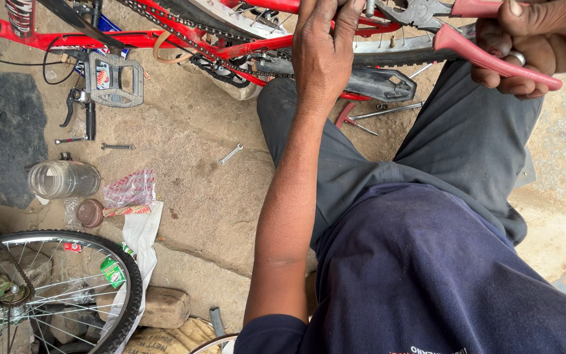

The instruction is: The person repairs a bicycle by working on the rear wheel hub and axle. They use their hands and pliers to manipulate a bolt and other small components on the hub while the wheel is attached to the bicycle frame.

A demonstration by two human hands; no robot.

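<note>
Your left hand [322, 56] reaches up to the red bicycle frame [165, 38], fingers curled against it near the chain [185, 40]; the fingertips run out past the top edge, so you cannot tell whether they actually grip anything. Your right hand [535, 42] is closed around the red handles of a pair of pliers [466, 29], whose grey jaws point left toward the frame, just beside your left fingers. The bicycle lies across the top of the view, with a grey pedal [116, 78] hanging at the left and a tyre [401, 56] passing under the pliers.

Below the frame, on the dirt floor [198, 196], a small spanner [230, 155] lies on its own, well apart from your hands. A second spanner [118, 147] rests near a black brake lever [76, 108]. Further left, a clear jar [63, 179] lies on its side beside a brown lid [90, 213] and a red-printed plastic bag [130, 189]. Another bicycle wheel [54, 288] fills the lower left corner.
</note>
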